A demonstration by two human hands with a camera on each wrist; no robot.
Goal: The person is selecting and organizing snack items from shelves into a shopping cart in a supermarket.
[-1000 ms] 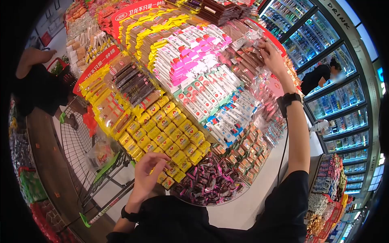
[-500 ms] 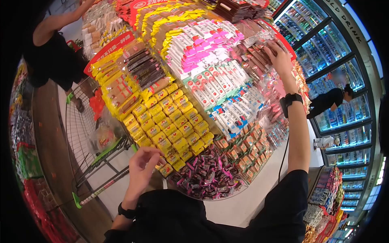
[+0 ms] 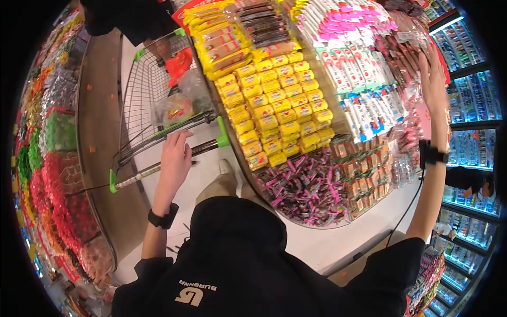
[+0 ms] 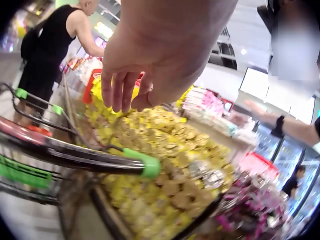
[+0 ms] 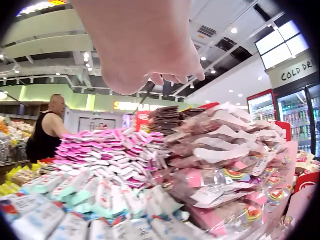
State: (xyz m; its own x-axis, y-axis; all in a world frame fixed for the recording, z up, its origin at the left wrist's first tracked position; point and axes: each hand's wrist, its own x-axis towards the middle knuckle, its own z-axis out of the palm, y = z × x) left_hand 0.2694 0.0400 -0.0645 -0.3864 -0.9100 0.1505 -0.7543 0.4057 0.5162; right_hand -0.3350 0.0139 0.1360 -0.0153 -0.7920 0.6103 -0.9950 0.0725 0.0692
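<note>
My left hand [image 3: 176,160] hovers near the handle [image 3: 203,147] of a shopping cart, fingers loosely bent with nothing in them. In the left wrist view the black handle with its green end [image 4: 150,166] lies below that hand. My right hand [image 3: 434,87] reaches over the right side of a snack display, fingers extended and holding nothing. Under it are clear-wrapped brown and pink snack packs [image 5: 225,175], apart from the palm in the right wrist view. White and pink sticks [image 5: 115,152] are stacked beside them.
Yellow-wrapped snacks [image 3: 285,105] and purple-wrapped candies [image 3: 309,190] fill the display's near part. The cart basket [image 3: 142,79] carries bagged goods [image 3: 177,110]. Another person [image 4: 55,55] in black stands beyond the cart. Drink coolers [image 3: 470,95] line the right; a candy shelf [image 3: 63,174] runs along the left.
The head view has swung down and left, showing more cart and floor. My left hand has moved from beside the yellow snacks to the cart handle. The right hand's fingers have straightened.
</note>
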